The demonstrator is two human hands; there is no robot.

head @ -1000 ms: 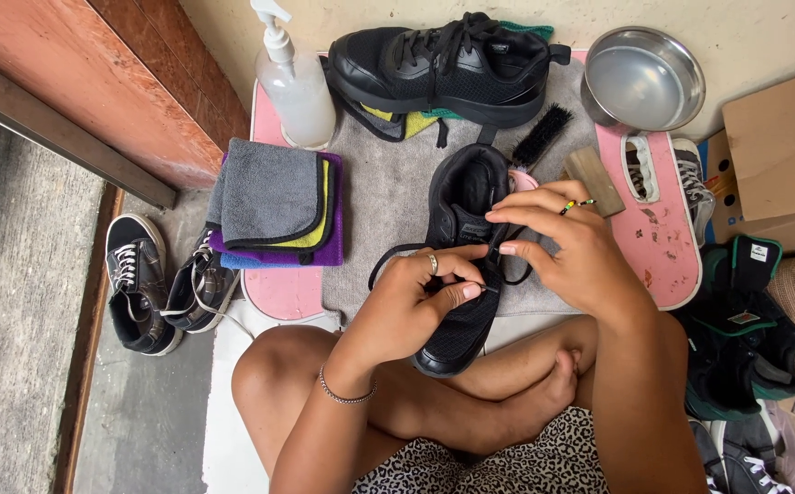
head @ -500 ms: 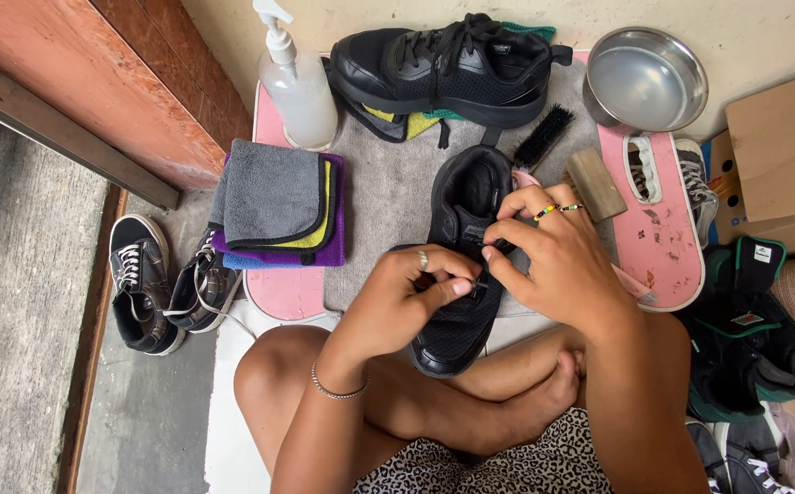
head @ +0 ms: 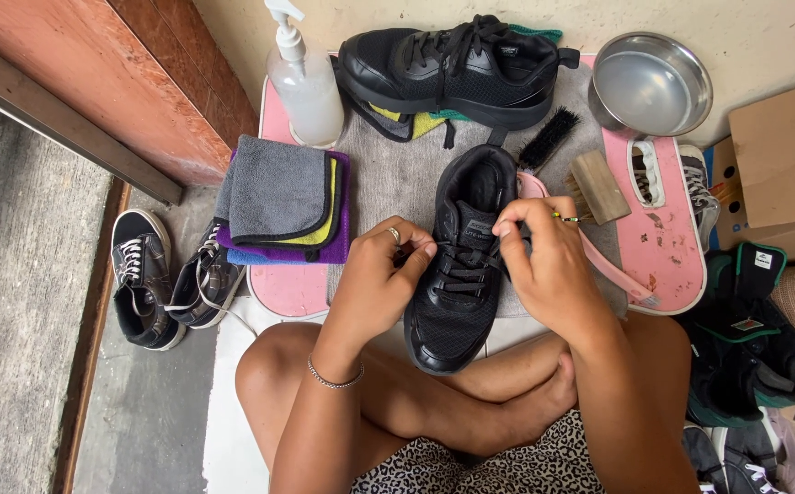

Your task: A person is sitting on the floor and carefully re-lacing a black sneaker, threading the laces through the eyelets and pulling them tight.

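Note:
A black sneaker [head: 459,302] lies toe toward me on a grey mat [head: 388,178], just past my crossed legs. My left hand [head: 377,274] pinches the black lace at the shoe's left side. At the tongue's right side, my right hand [head: 544,265] pinches the other lace end. Both hands wear rings, and a bracelet sits on the left wrist. A second black sneaker [head: 452,69] rests on its side at the mat's far edge.
A pump bottle [head: 304,82], folded cloths [head: 278,201], two brushes [head: 548,139] [head: 596,187], a metal bowl [head: 650,84], a pink board [head: 662,233], a cardboard box [head: 786,165]. Black-and-white sneakers [head: 164,274] lie left; more shoes [head: 745,338] right.
Both hands have dropped closer to the shoe. The loose lace loop seen at the left a second ago is drawn in tight against the eyelets.

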